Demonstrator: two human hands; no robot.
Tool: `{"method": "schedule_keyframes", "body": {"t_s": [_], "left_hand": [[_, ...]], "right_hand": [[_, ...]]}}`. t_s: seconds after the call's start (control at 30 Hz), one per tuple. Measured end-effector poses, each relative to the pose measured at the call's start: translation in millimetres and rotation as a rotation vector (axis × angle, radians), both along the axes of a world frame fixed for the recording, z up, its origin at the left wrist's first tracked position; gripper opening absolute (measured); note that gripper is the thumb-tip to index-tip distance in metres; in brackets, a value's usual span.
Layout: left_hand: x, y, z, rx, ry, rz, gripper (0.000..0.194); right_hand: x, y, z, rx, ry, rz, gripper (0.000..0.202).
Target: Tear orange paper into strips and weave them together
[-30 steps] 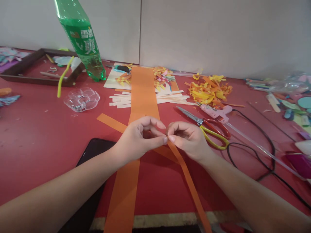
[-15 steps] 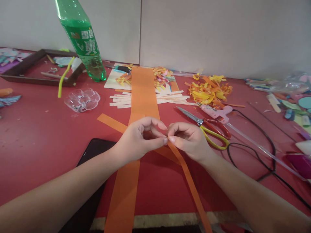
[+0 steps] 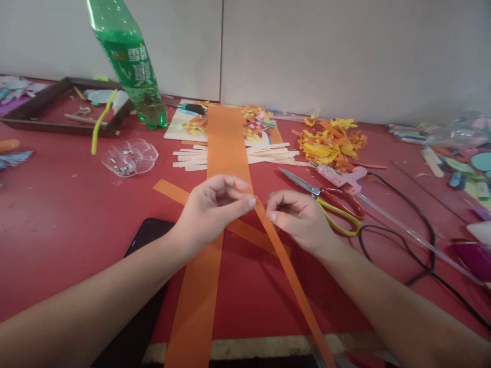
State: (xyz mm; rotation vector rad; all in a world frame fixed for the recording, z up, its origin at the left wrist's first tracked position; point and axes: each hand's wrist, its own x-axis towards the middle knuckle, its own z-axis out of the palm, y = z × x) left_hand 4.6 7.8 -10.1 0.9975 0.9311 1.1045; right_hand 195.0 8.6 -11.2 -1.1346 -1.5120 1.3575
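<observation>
My left hand point(image 3: 209, 214) is closed, with thumb and forefinger pinching the upper end of a narrow orange paper strip point(image 3: 293, 278). The strip slants down to the right past the table's front edge. My right hand point(image 3: 297, 217) has its fingers curled in a pinch at the strip's right edge, just below my left fingertips. Under my hands, a wide orange paper band point(image 3: 228, 138) runs lengthwise on the red table. Another short orange strip point(image 3: 257, 237) lies crosswise over it. Below my left forearm is a black phone-like slab point(image 3: 148, 237), partly hidden.
Scissors point(image 3: 320, 197) and a pink glue gun point(image 3: 343, 176) with a cord lie to the right. Behind are pale paper strips point(image 3: 190, 158) and yellow-orange scraps point(image 3: 332, 143). A green bottle point(image 3: 132, 66), a clear divided dish point(image 3: 130, 157) and a dark frame point(image 3: 38, 105) stand left.
My left hand has moved slightly left and up with the end of the narrow strip, parting from my right fingertips. The right hand has barely moved.
</observation>
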Motion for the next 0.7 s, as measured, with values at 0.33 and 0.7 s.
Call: {"method": "schedule_keyframes", "body": {"t_s": [0.33,0.7], "left_hand": [[0,1,2.8,0.008,0.102,-0.061,0.022],[0,-2,2.6,-0.068,0.129,-0.208,0.025]], "right_hand": [[4,1,-11.1,-0.008,0.137,-0.047,0.008],[1,-2,-7.0,0.065,-0.001,0.0,0.01]]}}
